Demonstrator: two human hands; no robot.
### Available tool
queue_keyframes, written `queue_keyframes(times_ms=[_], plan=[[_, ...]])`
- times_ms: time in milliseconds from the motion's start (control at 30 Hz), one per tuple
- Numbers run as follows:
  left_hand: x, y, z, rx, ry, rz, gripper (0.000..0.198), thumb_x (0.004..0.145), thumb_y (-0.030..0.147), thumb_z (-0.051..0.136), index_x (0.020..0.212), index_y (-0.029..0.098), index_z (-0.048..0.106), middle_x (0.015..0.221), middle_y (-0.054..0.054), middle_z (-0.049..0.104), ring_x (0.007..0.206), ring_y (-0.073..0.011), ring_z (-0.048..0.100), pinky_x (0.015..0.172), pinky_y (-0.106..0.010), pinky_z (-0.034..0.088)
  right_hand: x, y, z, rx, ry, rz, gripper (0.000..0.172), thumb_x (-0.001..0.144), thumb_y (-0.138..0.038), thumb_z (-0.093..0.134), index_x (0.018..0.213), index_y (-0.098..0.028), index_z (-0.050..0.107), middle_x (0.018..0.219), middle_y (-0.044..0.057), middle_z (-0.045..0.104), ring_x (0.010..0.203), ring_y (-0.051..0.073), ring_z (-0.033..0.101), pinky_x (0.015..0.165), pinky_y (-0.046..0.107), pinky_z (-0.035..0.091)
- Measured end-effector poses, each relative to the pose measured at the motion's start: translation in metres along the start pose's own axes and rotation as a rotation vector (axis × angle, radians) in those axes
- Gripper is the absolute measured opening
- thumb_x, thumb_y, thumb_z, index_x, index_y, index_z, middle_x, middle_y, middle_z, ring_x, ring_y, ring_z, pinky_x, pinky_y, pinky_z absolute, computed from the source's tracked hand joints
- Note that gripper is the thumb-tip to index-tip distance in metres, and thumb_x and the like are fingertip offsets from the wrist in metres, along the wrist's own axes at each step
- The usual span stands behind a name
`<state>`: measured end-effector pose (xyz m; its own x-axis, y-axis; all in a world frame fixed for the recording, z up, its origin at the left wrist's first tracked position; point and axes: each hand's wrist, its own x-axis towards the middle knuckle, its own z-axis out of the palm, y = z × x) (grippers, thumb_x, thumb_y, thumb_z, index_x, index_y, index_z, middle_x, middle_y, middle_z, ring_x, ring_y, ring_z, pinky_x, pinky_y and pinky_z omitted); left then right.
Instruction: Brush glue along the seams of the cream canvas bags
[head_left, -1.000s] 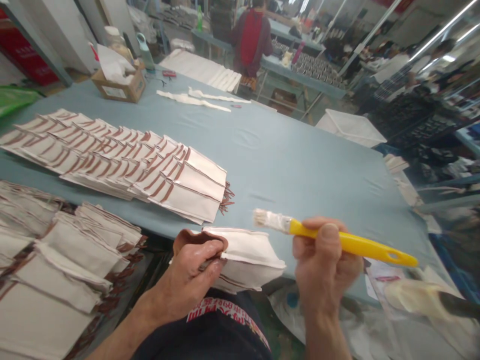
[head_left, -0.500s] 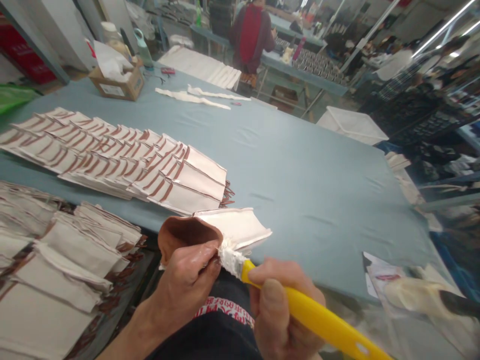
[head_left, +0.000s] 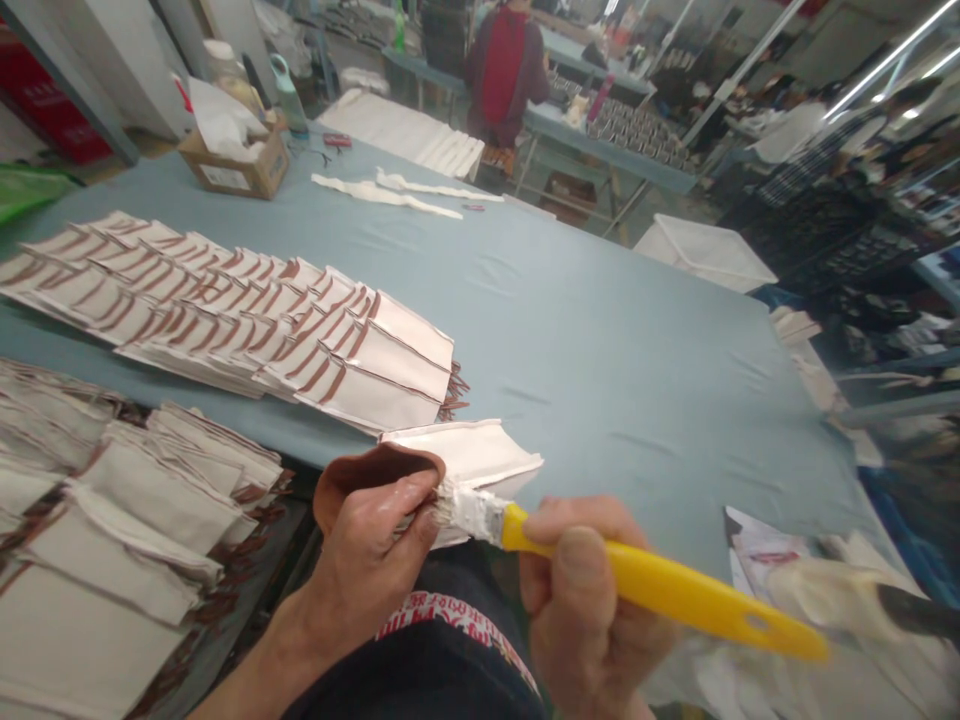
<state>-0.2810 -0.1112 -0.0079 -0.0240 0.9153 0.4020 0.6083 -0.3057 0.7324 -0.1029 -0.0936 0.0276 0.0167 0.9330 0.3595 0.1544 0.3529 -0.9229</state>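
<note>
My left hand grips a small stack of white fabric pieces with a brown leather flap, held over my lap at the near edge of the blue table. My right hand is closed round the yellow handle of a brush. Its white, glue-laden bristles touch the fabric piece right beside my left thumb.
Overlapping rows of white pieces with brown strips lie fanned across the table's left. More stacked white pieces sit at lower left. A cardboard box stands at the far left. A person in red works at another table behind. A glue tray is at lower right.
One second ago the brush was raised clear to the right of the piece. It then came down onto the piece by my left thumb, and its handle now points further right.
</note>
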Motion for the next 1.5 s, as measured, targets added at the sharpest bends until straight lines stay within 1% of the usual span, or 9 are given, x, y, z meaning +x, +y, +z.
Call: queue_keyframes(times_ms=[100, 400, 567, 667, 767, 1033, 1267, 1367, 1500], plan=[[0.0, 0.001, -0.001, -0.039, -0.021, -0.056, 0.026, 0.099, 0.018, 0.056, 0.097, 0.011, 0.081, 0.089, -0.011, 0.087, 0.078, -0.0197, 0.084, 0.074, -0.019, 0.065, 0.021, -0.01, 0.007, 0.179, 0.093, 0.014, 0.032, 0.108, -0.039, 0.059, 0.082, -0.023, 0.069, 0.049, -0.009, 0.046, 0.032, 0.007, 0.038, 0.031, 0.017, 0.023], [-0.001, 0.006, -0.002, -0.128, 0.009, -0.103, 0.023, 0.096, 0.013, 0.057, 0.093, 0.015, 0.08, 0.087, -0.006, 0.086, 0.072, -0.016, 0.081, 0.071, -0.017, 0.063, 0.037, 0.019, -0.002, 0.281, 0.012, 0.36, 0.041, 0.096, -0.052, 0.073, 0.073, -0.019, 0.064, 0.046, -0.012, 0.028, 0.034, 0.004, 0.022, 0.032, 0.015, 0.013], [-0.003, 0.007, -0.001, -0.119, 0.027, -0.086, 0.022, 0.095, 0.015, 0.058, 0.09, 0.014, 0.08, 0.087, -0.006, 0.086, 0.075, -0.0162, 0.082, 0.074, -0.015, 0.063, 0.039, 0.012, -0.014, 0.159, 0.163, 0.129, 0.04, 0.103, -0.05, 0.067, 0.077, -0.019, 0.067, 0.046, -0.009, 0.042, 0.035, 0.006, 0.035, 0.035, 0.015, 0.025], [-0.002, 0.009, 0.0, -0.103, 0.015, -0.104, 0.022, 0.096, 0.015, 0.059, 0.089, 0.015, 0.079, 0.085, -0.006, 0.086, 0.075, -0.0163, 0.082, 0.074, -0.015, 0.063, 0.033, 0.007, -0.01, 0.083, 0.078, 0.028, 0.036, 0.106, -0.046, 0.063, 0.083, -0.019, 0.069, 0.049, -0.008, 0.047, 0.036, 0.007, 0.041, 0.036, 0.016, 0.028], [-0.002, 0.009, 0.0, -0.098, -0.005, -0.111, 0.024, 0.096, 0.015, 0.057, 0.089, 0.014, 0.08, 0.083, -0.006, 0.085, 0.074, -0.0155, 0.082, 0.071, -0.014, 0.061, 0.019, 0.006, -0.007, 0.068, -0.038, 0.044, 0.03, 0.108, -0.041, 0.06, 0.089, -0.02, 0.07, 0.051, -0.008, 0.047, 0.038, 0.007, 0.041, 0.037, 0.018, 0.027], [-0.006, 0.007, 0.001, -0.085, -0.023, -0.109, 0.024, 0.096, 0.017, 0.057, 0.093, 0.013, 0.081, 0.087, -0.008, 0.087, 0.075, -0.0158, 0.082, 0.074, -0.014, 0.061, 0.013, 0.007, -0.015, 0.18, -0.124, 0.17, 0.033, 0.109, -0.04, 0.058, 0.085, -0.021, 0.069, 0.052, -0.009, 0.041, 0.04, 0.006, 0.032, 0.038, 0.018, 0.017], [-0.004, 0.007, 0.003, -0.066, -0.076, 0.044, 0.03, 0.094, 0.01, 0.049, 0.099, 0.012, 0.079, 0.093, -0.011, 0.087, 0.082, -0.0188, 0.084, 0.077, -0.019, 0.065, 0.01, 0.004, -0.019, 0.112, -0.274, 0.107, 0.032, 0.109, -0.039, 0.058, 0.088, -0.02, 0.073, 0.069, 0.0, 0.059, 0.05, 0.009, 0.047, 0.042, 0.02, 0.032], [-0.006, 0.003, 0.005, -0.024, -0.052, 0.09, 0.028, 0.097, 0.01, 0.05, 0.1, 0.009, 0.078, 0.093, -0.013, 0.086, 0.085, -0.0191, 0.085, 0.083, -0.019, 0.065, 0.013, 0.001, -0.023, 0.086, -0.194, 0.079, 0.033, 0.108, -0.039, 0.058, 0.085, -0.021, 0.073, 0.069, 0.001, 0.062, 0.054, 0.011, 0.055, 0.044, 0.02, 0.037], [-0.009, 0.0, 0.005, -0.003, -0.023, 0.113, 0.024, 0.101, 0.011, 0.053, 0.101, 0.008, 0.077, 0.089, -0.011, 0.086, 0.082, -0.0176, 0.084, 0.083, -0.018, 0.064, 0.023, 0.007, -0.03, 0.041, -0.03, 0.083, 0.034, 0.108, -0.04, 0.061, 0.081, -0.021, 0.07, 0.056, -0.005, 0.049, 0.04, 0.007, 0.038, 0.037, 0.019, 0.025]])
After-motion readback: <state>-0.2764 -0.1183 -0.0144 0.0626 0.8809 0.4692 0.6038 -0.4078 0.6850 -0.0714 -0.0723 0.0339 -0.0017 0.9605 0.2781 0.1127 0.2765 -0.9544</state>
